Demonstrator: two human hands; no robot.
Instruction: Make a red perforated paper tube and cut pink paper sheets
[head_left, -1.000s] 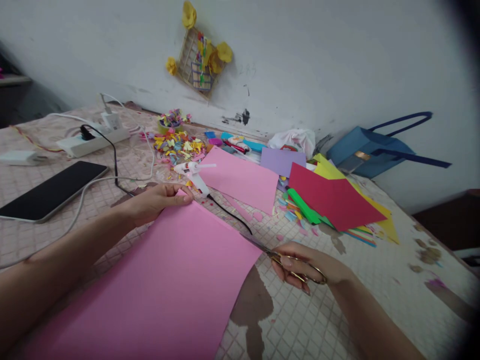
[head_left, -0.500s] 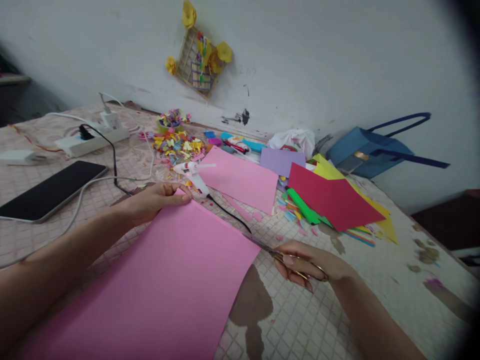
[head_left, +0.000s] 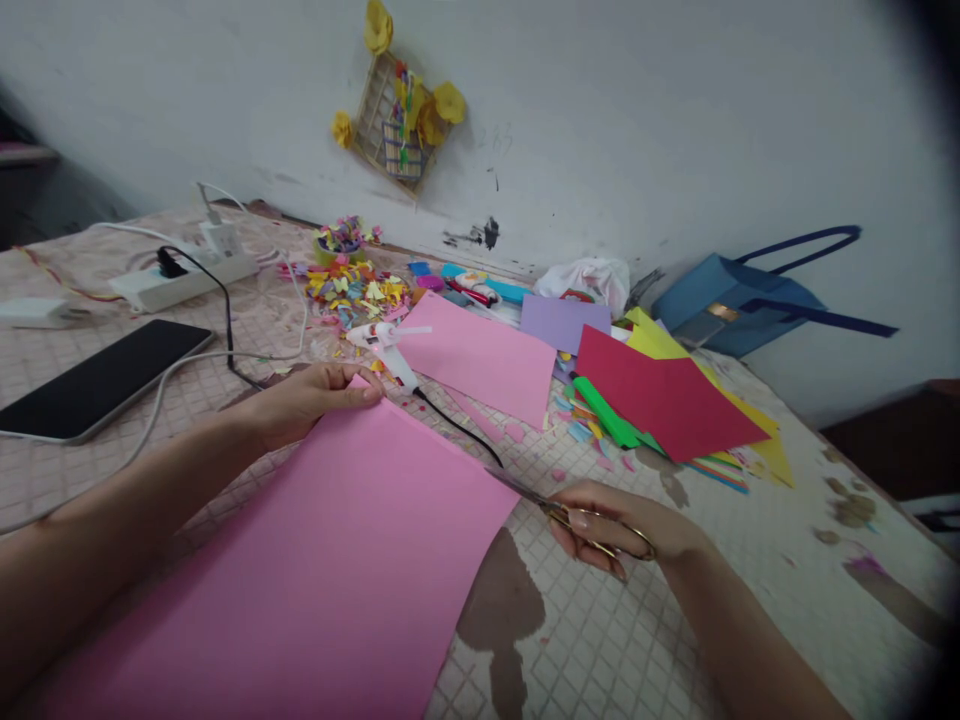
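A large sheet of pink paper (head_left: 322, 560) slants across the near part of the table. My left hand (head_left: 322, 400) pinches its far left corner between thumb and fingers. Gold-handled scissors (head_left: 559, 512) are in my right hand (head_left: 611, 530), with fingers through the loops. Their blades lie at the sheet's right corner, along its far edge, where a narrow strip shows. Just beyond the sheet rests a white glue gun (head_left: 386, 352), its black cord running toward the blades.
Behind are another pink sheet (head_left: 480, 355), a purple sheet (head_left: 566, 322), a red sheet (head_left: 660, 390) and paper scraps (head_left: 360, 290). At left lie a phone (head_left: 105, 380), a power strip (head_left: 184, 280) and loose cables. A blue bag (head_left: 735, 300) stands by the wall.
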